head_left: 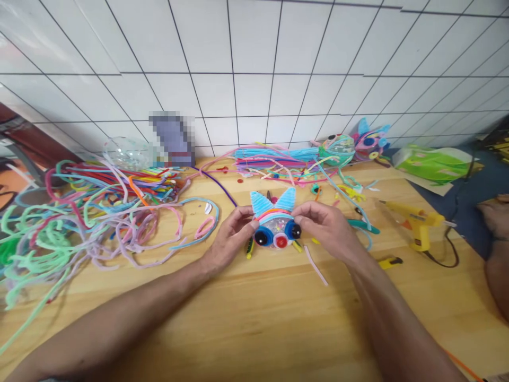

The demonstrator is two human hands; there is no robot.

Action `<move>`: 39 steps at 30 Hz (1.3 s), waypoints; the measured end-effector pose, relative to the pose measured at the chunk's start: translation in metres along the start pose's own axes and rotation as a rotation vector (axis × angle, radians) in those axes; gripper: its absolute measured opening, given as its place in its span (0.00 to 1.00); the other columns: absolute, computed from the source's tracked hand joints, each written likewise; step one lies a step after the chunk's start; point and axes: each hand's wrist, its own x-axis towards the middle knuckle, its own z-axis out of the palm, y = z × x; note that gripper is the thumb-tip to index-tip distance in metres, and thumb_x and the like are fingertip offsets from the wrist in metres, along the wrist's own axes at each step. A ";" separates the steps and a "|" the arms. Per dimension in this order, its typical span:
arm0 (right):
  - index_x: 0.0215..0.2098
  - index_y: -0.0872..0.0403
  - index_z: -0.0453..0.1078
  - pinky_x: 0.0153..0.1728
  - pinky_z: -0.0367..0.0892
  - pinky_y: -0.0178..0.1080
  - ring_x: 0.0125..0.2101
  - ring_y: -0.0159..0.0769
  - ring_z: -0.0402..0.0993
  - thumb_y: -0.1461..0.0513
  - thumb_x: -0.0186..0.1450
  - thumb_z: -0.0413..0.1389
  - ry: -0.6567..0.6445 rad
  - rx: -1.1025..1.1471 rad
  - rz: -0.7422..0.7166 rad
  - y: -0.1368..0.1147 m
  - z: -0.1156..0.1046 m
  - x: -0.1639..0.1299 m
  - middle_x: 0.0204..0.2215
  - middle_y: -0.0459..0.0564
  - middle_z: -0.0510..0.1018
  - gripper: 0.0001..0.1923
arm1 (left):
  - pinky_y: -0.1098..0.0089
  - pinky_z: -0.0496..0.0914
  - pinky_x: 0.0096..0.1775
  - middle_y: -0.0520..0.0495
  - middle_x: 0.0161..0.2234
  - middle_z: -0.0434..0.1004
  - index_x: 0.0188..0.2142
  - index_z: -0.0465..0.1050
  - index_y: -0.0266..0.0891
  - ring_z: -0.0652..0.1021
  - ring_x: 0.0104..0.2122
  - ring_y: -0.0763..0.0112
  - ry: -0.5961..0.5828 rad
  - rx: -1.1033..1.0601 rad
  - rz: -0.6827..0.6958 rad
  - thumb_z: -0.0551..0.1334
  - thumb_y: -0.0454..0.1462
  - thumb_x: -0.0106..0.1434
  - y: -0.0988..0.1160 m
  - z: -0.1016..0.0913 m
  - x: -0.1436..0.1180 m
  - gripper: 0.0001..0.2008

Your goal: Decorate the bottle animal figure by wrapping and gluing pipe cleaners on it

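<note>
Between my two hands sits a craft animal figure (280, 225) with a clear, glittery ball body. It has light-blue pipe-cleaner ears, orange, pink and blue bands across the top, blue-and-black button eyes and a red button nose. My left hand (227, 237) pinches its left side with thumb and fingers. On the other side, my right hand (329, 227) grips near the right eye. Yellow-and-black handles (249, 248) poke out beneath the figure, mostly hidden by it. A short pale-pink pipe-cleaner piece (316, 265) lies just in front of my right hand.
Loose pipe cleaners (79, 228) spread over the table's left side. A bundle of blue ones (276, 154) lies by the tiled wall. Two similar figures (337, 150) stand at the back right. A yellow glue gun (419, 225) with a cord rests at right, near another person's arm (497, 254).
</note>
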 end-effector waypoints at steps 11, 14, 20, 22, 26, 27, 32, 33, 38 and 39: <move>0.36 0.51 0.79 0.32 0.74 0.39 0.29 0.36 0.78 0.53 0.59 0.68 0.017 0.036 0.020 0.003 0.003 0.002 0.29 0.47 0.84 0.12 | 0.63 0.76 0.53 0.45 0.51 0.83 0.53 0.79 0.43 0.80 0.50 0.63 -0.019 0.001 0.016 0.72 0.52 0.70 -0.005 -0.002 0.000 0.21; 0.35 0.51 0.79 0.33 0.74 0.40 0.29 0.36 0.79 0.53 0.59 0.68 0.025 0.011 0.028 0.001 0.002 0.001 0.30 0.48 0.84 0.12 | 0.63 0.77 0.54 0.44 0.52 0.84 0.53 0.79 0.43 0.81 0.52 0.62 -0.025 0.000 0.021 0.72 0.53 0.69 -0.005 -0.002 0.000 0.21; 0.34 0.51 0.78 0.34 0.73 0.40 0.30 0.38 0.79 0.53 0.61 0.66 0.040 -0.106 0.013 -0.003 -0.001 -0.002 0.29 0.48 0.84 0.11 | 0.64 0.77 0.54 0.44 0.52 0.84 0.53 0.78 0.43 0.81 0.51 0.63 -0.031 -0.005 0.032 0.72 0.52 0.70 -0.003 -0.001 0.000 0.21; 0.32 0.51 0.77 0.33 0.72 0.40 0.30 0.38 0.78 0.53 0.61 0.64 0.039 -0.132 0.012 -0.003 -0.001 -0.002 0.28 0.48 0.83 0.10 | 0.65 0.76 0.54 0.45 0.53 0.83 0.54 0.78 0.43 0.81 0.52 0.63 -0.035 -0.005 0.023 0.72 0.52 0.70 -0.003 -0.001 0.000 0.21; 0.31 0.50 0.75 0.32 0.70 0.39 0.29 0.38 0.76 0.52 0.61 0.62 0.018 -0.135 0.022 -0.001 0.000 -0.001 0.28 0.47 0.81 0.11 | 0.65 0.76 0.54 0.45 0.52 0.83 0.53 0.78 0.43 0.81 0.51 0.64 -0.016 0.023 0.007 0.72 0.53 0.69 -0.004 -0.002 0.000 0.21; 0.31 0.50 0.75 0.32 0.69 0.39 0.29 0.37 0.76 0.52 0.61 0.62 0.014 -0.136 0.022 0.000 0.000 -0.001 0.27 0.47 0.81 0.11 | 0.65 0.76 0.54 0.46 0.51 0.83 0.53 0.78 0.43 0.81 0.50 0.64 -0.010 0.027 0.012 0.73 0.53 0.69 -0.004 -0.002 0.000 0.21; 0.33 0.50 0.74 0.33 0.69 0.39 0.31 0.38 0.76 0.53 0.62 0.60 -0.005 -0.193 0.002 0.001 -0.002 -0.001 0.28 0.47 0.81 0.09 | 0.66 0.77 0.51 0.46 0.51 0.84 0.51 0.78 0.44 0.81 0.49 0.64 -0.014 0.034 0.027 0.74 0.52 0.68 -0.002 -0.002 0.000 0.20; 0.33 0.49 0.74 0.34 0.68 0.40 0.31 0.38 0.75 0.53 0.63 0.60 -0.009 -0.212 -0.008 0.000 -0.002 -0.001 0.29 0.47 0.81 0.09 | 0.65 0.77 0.51 0.46 0.51 0.84 0.51 0.78 0.44 0.82 0.50 0.64 -0.018 0.030 0.029 0.73 0.52 0.68 -0.001 -0.001 0.001 0.20; 0.33 0.49 0.73 0.34 0.67 0.40 0.32 0.38 0.74 0.54 0.64 0.59 -0.026 -0.264 -0.042 -0.003 -0.004 -0.003 0.30 0.46 0.81 0.08 | 0.64 0.78 0.51 0.47 0.48 0.84 0.50 0.77 0.44 0.82 0.49 0.63 -0.007 0.009 0.024 0.75 0.53 0.66 0.000 0.001 0.002 0.22; 0.33 0.49 0.73 0.34 0.67 0.40 0.31 0.37 0.73 0.54 0.65 0.58 -0.029 -0.263 -0.045 -0.003 -0.004 -0.003 0.30 0.46 0.81 0.08 | 0.64 0.78 0.51 0.47 0.48 0.84 0.50 0.77 0.44 0.82 0.48 0.63 -0.004 0.008 0.021 0.75 0.53 0.65 0.000 0.001 0.002 0.22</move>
